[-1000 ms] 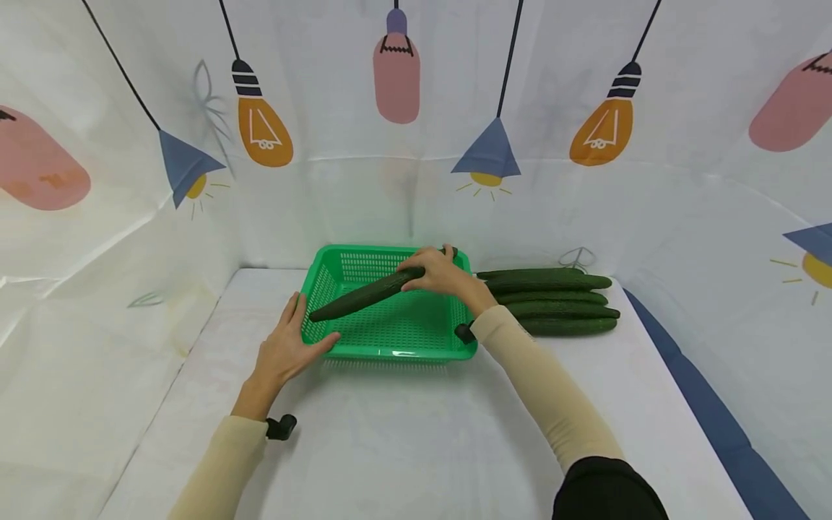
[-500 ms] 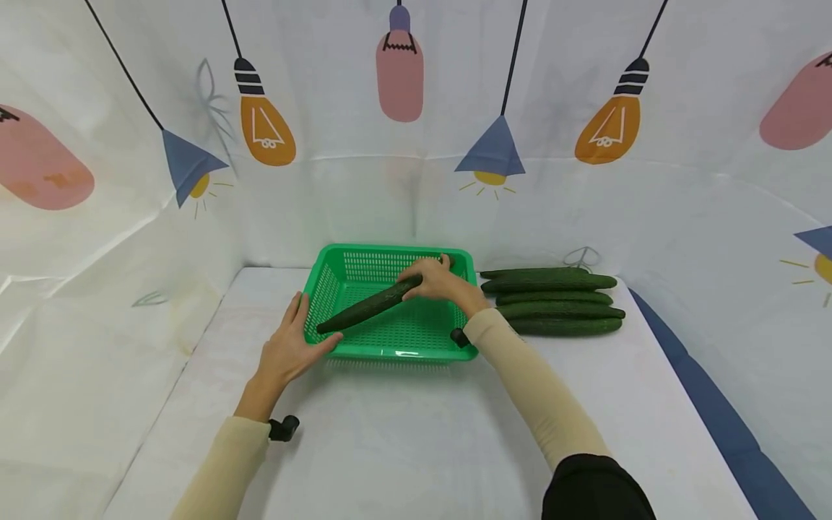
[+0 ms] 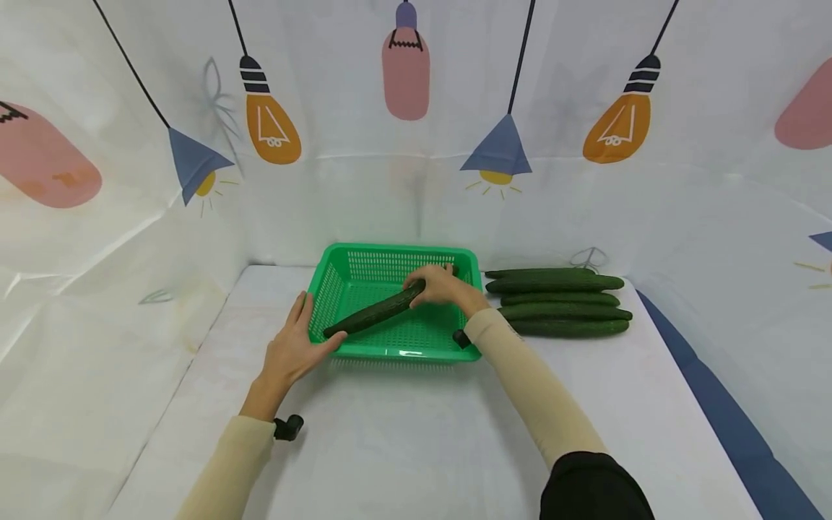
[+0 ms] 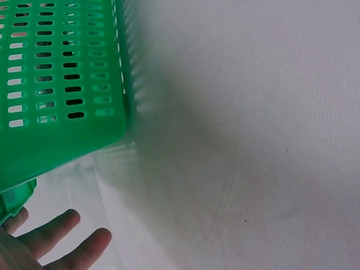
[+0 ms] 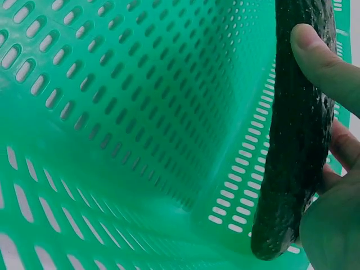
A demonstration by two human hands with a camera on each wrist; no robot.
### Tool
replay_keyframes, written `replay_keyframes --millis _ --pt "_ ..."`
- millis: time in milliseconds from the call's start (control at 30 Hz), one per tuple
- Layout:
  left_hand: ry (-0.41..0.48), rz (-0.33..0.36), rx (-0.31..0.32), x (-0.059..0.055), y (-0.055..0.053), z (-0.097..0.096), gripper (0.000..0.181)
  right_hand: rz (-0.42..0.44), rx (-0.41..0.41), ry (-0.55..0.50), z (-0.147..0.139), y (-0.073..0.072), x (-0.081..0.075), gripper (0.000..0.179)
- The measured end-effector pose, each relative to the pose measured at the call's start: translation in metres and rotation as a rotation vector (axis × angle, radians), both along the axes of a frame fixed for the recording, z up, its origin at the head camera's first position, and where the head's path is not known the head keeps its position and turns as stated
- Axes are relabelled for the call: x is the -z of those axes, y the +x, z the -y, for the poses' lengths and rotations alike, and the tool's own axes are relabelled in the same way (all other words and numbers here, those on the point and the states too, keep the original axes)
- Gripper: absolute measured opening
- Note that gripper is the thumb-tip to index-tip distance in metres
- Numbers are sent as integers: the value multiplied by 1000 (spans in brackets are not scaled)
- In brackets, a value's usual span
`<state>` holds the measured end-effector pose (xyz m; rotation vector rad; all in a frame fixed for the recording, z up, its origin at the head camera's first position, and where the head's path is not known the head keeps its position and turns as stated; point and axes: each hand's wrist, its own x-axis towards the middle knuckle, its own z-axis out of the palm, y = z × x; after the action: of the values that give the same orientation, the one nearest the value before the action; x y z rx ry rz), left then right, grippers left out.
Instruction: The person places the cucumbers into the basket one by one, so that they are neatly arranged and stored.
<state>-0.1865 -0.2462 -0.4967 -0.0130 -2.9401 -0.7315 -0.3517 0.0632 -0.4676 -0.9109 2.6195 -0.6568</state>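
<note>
Here's the right hand (image 3: 437, 284), over the right half of the green basket (image 3: 403, 354), with a firm hold on a cucumber (image 3: 380, 312)! Close in from the right wrist, the thumb lies along one side of the dark, bumpy skin, with fingers round the other. The cucumber slants inside the basket, one end down by the near left corner, the other poking out past the hand toward the far right corner. Is it touching the basket's floor? Can't tell from here.

Over to the left hand (image 3: 291, 350): fingers straight, against the basket's left side, thumb stretched out to the near left corner, right beside the cucumber's lower end. No curl in that grip.

The basket itself sits near the tabletop's (image 3: 403, 440) far edge, around the middle. And just to its right, toward the far right corner, five more cucumbers (image 3: 564, 311) lie side by side, pointing across the tabletop. Behind it all hangs a white cloth (image 3: 364, 195) printed with lamps and bulbs.
</note>
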Motion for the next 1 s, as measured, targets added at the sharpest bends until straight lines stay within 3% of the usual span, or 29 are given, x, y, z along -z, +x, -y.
replay_keyframes --millis 533,1000 --pt "1 1 -3 -1 -2 0 113 37 -41 90 3 0 3 39" --pt "9 -5 -3 1 -1 1 113 76 -54 80 3 -1 8 39"
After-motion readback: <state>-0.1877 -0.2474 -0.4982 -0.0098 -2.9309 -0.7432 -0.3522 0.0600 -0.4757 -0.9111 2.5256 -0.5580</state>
